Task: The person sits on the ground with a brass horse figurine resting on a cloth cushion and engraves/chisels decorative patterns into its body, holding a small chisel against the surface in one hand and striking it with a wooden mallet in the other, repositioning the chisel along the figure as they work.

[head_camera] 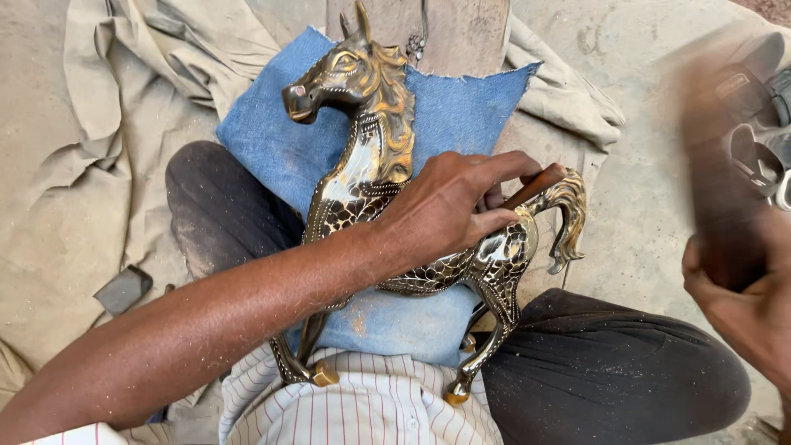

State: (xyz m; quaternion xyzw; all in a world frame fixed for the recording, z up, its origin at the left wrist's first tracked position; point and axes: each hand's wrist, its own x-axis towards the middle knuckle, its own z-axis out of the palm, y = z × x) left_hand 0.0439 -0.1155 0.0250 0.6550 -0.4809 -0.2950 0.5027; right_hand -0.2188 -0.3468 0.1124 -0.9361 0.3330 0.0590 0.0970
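While a brass horse figure [387,173] lies on its side across a blue denim cloth [461,107] on the person's lap, the left hand [449,206] pinches a thin brown-handled tool [535,185] against the horse's rump, just ahead of the tail. The right hand [741,288], raised well apart at the frame's right edge, is wrapped around a dark, motion-blurred object [721,165].
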